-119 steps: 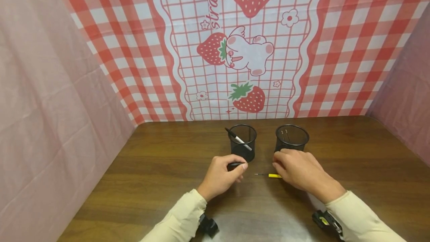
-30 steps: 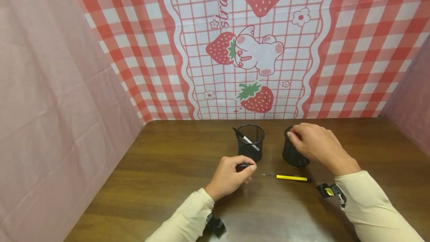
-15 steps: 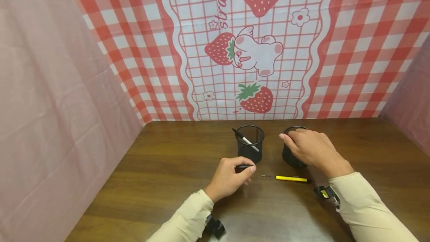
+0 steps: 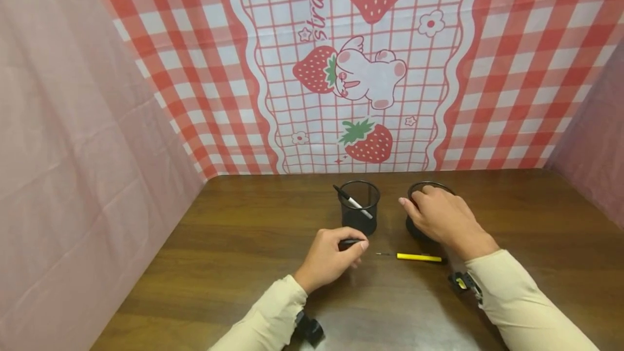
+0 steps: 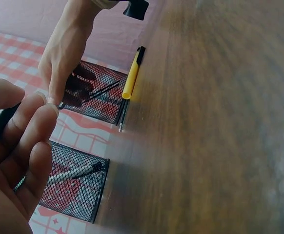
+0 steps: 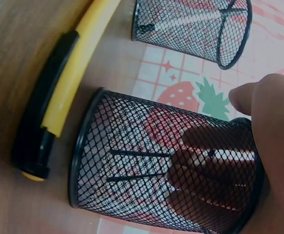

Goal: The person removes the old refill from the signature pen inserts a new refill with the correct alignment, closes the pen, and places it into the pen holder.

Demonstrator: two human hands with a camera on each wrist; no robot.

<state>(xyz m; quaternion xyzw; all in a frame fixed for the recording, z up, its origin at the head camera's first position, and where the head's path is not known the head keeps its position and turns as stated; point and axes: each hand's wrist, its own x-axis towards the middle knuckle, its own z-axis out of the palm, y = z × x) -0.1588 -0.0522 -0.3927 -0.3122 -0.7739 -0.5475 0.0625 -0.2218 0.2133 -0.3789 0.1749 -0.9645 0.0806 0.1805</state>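
My left hand (image 4: pixel 331 256) pinches a small black pen-like piece (image 4: pixel 348 242) between thumb and fingers, mostly hidden by them. My right hand (image 4: pixel 441 218) reaches into the right black mesh cup (image 6: pixel 127 195); its thumb stays outside the rim. Through the mesh, the fingers (image 6: pixel 191 175) point straight down beside two thin dark rods (image 6: pixel 138 153), which look like pen refills. A yellow pen barrel (image 4: pixel 419 257) with a black clip (image 6: pixel 54 78) lies on the table in front of that cup. From its left end sticks a thin refill tip (image 4: pixel 382 254).
The left mesh cup (image 4: pixel 358 221) holds a black-and-white pen (image 4: pixel 355 202) leaning on its rim. Both cups stand on the wooden table (image 4: pixel 219 242). Behind it hangs a red-checked strawberry cloth (image 4: pixel 234 123); pinkish cloth (image 4: pixel 97 177) closes the left side.
My right hand has left the yellow barrel, risen to the right cup's rim, and lowered its fingers inside. The left hand keeps its pinch on the black piece.
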